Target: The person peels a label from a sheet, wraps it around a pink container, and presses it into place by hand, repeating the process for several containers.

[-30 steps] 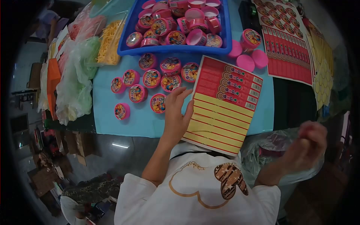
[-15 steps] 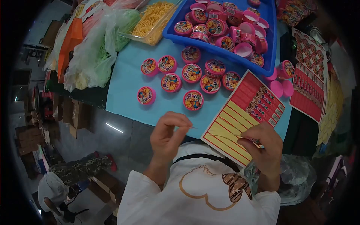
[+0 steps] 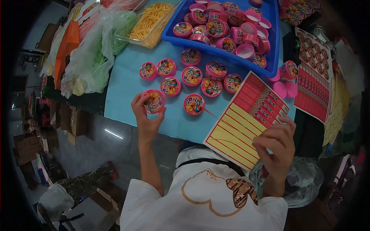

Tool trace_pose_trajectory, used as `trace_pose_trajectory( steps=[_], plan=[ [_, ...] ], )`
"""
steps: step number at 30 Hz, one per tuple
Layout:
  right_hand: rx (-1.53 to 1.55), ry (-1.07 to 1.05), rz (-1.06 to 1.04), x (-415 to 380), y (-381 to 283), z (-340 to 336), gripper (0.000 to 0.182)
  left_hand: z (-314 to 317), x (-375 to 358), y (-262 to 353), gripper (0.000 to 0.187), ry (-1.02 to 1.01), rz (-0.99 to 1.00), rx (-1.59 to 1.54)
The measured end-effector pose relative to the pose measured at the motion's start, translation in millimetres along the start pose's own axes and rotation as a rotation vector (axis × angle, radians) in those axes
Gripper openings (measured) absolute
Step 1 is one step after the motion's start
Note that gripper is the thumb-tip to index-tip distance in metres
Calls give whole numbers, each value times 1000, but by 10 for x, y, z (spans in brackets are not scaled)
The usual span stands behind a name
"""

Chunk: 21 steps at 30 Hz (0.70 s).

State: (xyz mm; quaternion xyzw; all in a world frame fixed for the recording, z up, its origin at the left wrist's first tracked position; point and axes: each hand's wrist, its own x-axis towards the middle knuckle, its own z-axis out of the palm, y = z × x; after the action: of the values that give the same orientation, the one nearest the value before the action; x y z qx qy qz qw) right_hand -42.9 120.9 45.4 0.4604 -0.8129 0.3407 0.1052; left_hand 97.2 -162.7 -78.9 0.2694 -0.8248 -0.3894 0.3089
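My left hand (image 3: pixel 148 119) grips a round pink tub (image 3: pixel 155 101) with a colourful picture label on its lid, at the table's near left. My right hand (image 3: pixel 275 144) is raised over the right edge of a sticker sheet (image 3: pixel 235 125); its fingers are curved and apart, with nothing visible in them. Red printed labels are left on the sheet's upper part, while its lower part is bare yellow backing with red lines. A thin pinkish strip (image 3: pixel 210 112) shows between the sheet and a nearby pink tub (image 3: pixel 194 104). Several similar tubs (image 3: pixel 191 76) stand behind.
A blue crate (image 3: pixel 169 38) full of pink tubs is at the back. Beside it stand a clear box of yellow sticks (image 3: pixel 150 23) and plastic bags (image 3: pixel 92 54). More sticker sheets (image 3: pixel 314 88) lie at right. A clear bag (image 3: pixel 304 184) hangs below my right hand.
My left hand has moved forward and left and taken hold of a tub. My right hand has shifted slightly and its fingers have opened.
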Motion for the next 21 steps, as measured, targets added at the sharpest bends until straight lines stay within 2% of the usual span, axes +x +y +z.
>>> trace_pose_trajectory(
  steps=[2, 3, 5, 6, 8, 10, 12, 16, 18, 19, 21],
  plan=[
    [305, -163, -52, 0, -88, -77, 20, 140, -20, 493, 64, -141, 136, -204],
    [291, -164, -45, 0, -121, -83, 20, 204, -47, 637, 64, -147, 138, -218],
    [600, -302, -43, 9, -204, -60, 19, 339, -110, 843, 65, -470, 101, -612],
    [672, -286, -34, 31, -212, -10, 17, 431, -146, 907, 65, -489, 105, -625],
    [705, -259, 45, -13, -208, 66, 16, 588, -215, 1013, 67, -652, -37, -972],
    [744, -239, 118, -75, -188, 42, 15, 632, -234, 1178, 64, -738, -45, -1009],
    [786, -196, 315, -121, -172, 8, 14, 643, -254, 1341, 59, -840, -362, -1165],
    [761, -148, 389, -135, -160, -26, 14, 674, -286, 1308, 56, -908, -346, -1225],
    [744, -133, 360, -148, -130, -22, 13, 584, -261, 1424, 60, -902, -475, -1211],
    [747, -134, 360, -161, -129, -20, 13, 568, -253, 1453, 60, -901, -476, -1208],
    [804, -97, 437, -190, -132, -8, 13, 549, -246, 1488, 62, -904, -535, -1190]
  ],
)
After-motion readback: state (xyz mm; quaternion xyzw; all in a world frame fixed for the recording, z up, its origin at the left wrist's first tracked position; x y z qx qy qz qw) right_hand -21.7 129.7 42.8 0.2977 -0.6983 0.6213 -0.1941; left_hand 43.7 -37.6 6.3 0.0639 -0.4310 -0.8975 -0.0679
